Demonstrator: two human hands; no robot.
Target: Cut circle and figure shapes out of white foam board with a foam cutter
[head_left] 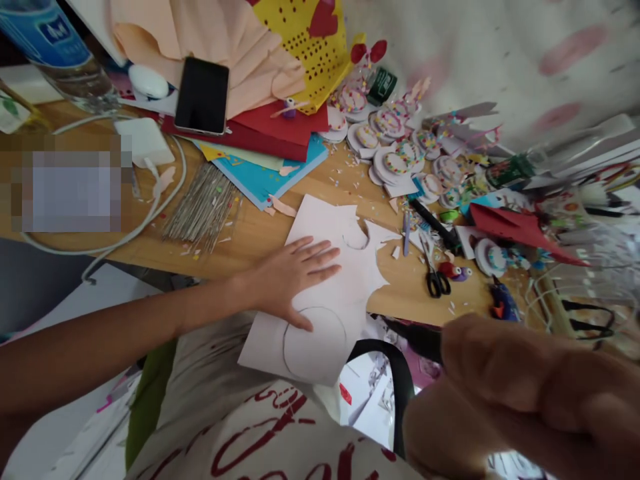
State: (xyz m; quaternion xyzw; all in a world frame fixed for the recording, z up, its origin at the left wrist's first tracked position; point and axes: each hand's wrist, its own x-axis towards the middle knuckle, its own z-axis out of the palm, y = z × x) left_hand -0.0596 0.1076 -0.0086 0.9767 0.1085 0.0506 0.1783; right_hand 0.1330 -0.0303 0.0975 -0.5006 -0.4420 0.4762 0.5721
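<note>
My left hand point(295, 277) lies flat, fingers spread, on a white sheet of paper point(330, 220) at the table's front edge. A drawn circle point(315, 343) shows beside the thumb, and the sheet's right side is cut into curved notches. Close to the camera, my right hand point(505, 387) is closed around a dark, tapered, pen-like tool point(417, 339). Its tip points left toward the paper, apart from it; blur hides its exact kind. Black-handled scissors point(437, 283) lie on the table right of the sheet.
Thin metal wires point(203, 207) lie left of the paper, near a white cable and charger point(145, 141). Behind are coloured sheets point(270, 177), a phone point(203, 97) and a water bottle point(65, 60). Small decorated paper hats point(395, 160) crowd the back right. A glue gun point(504, 300) lies right.
</note>
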